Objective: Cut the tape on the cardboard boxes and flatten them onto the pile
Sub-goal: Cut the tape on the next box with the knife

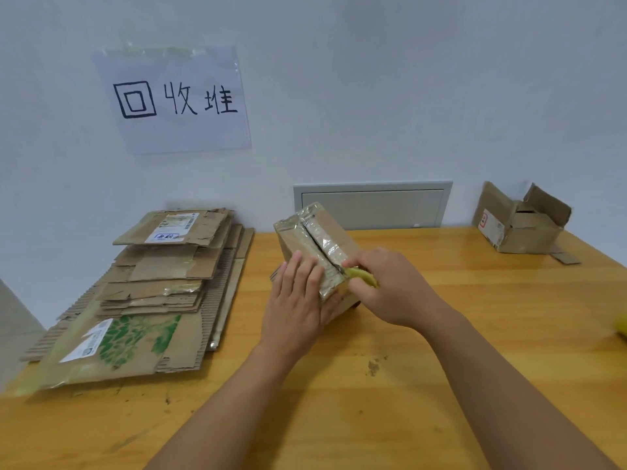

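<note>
Our wooden table (441, 385) carries the taped box (317, 239) under our hands, a flattened cardboard pile (146, 300) left of them, and an opened box (522, 225) far right.

Materials and finishes: cardboard, tape, wood, paper.

The box (315, 252) under the left hand (298, 300) is matt brown cardboard, wrapped in glossy, wrinkled clear tape (322, 239). The pile (149, 293) left of that hand is matt corrugated cardboard with exposed ribbed edges and paper labels. The worktop (441, 385) is smooth, lightly sheened yellow wood.
</note>
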Action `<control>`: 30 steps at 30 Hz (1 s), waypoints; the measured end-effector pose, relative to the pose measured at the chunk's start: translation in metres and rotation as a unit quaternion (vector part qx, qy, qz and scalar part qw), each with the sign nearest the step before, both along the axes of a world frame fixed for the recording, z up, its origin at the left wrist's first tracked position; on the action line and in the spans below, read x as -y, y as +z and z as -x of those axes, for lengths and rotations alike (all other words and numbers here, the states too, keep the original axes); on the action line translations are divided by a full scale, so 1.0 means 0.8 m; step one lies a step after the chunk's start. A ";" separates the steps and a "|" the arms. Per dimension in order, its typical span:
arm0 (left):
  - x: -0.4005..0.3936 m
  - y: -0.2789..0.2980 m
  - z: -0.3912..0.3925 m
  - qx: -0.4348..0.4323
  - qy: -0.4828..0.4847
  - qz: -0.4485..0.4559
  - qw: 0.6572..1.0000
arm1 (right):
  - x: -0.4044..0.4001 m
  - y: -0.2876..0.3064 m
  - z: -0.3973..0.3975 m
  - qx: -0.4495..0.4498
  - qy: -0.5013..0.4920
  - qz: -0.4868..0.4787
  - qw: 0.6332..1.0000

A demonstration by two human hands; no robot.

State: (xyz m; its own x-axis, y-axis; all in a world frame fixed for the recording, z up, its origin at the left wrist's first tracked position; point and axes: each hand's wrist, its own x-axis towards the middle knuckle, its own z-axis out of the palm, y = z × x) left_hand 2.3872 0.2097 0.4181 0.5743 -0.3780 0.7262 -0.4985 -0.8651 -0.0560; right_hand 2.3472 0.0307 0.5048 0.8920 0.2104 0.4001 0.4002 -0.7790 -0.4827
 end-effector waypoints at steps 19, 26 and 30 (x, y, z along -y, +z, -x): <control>0.008 0.016 0.008 0.192 -0.039 -0.042 0.980 | 0.001 -0.056 -0.003 0.022 -0.084 -0.232 0.969; -0.007 0.027 0.020 0.053 -0.011 -0.036 0.998 | -0.015 -0.066 -0.023 -0.039 -0.112 -0.310 0.943; -0.013 0.059 0.013 -0.027 -0.041 -0.093 0.994 | -0.009 -0.062 -0.023 -0.030 -0.100 -0.350 0.931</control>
State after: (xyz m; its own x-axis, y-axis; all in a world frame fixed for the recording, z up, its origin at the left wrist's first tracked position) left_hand 2.3766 0.2200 0.4651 0.5727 -0.5499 0.6080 -0.5733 -0.7988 -0.1824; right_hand 2.3653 0.0377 0.4549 0.9106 -0.2551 0.3251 0.2375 -0.3207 -0.9169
